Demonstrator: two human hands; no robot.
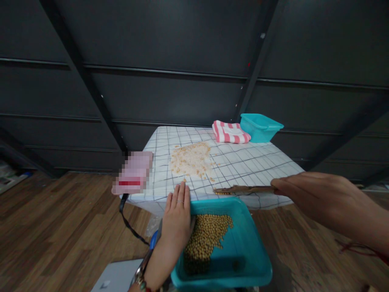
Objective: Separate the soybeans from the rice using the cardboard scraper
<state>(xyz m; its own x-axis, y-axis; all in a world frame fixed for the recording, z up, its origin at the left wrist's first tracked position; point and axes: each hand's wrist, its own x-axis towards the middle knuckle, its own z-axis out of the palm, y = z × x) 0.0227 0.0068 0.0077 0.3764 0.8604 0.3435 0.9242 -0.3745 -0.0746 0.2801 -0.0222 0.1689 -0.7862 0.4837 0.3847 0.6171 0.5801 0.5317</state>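
One checked tablecloth (252,164), dark wall (170,97); right grip (310,190) holding brown board (249,189), left hand (178,213) flat.

Pink-striped cloth (231,132), dark panelled wall (170,97), wooden floor (82,211)

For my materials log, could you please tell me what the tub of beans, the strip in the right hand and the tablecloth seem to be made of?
Tub: probably plastic, smooth, with a soft sheen along its rounded rim.
Strip: perhaps cardboard, matt brown with an uneven edge; wood is possible.
Tablecloth: likely matt fabric, draping at the front; coated sheeting is possible.
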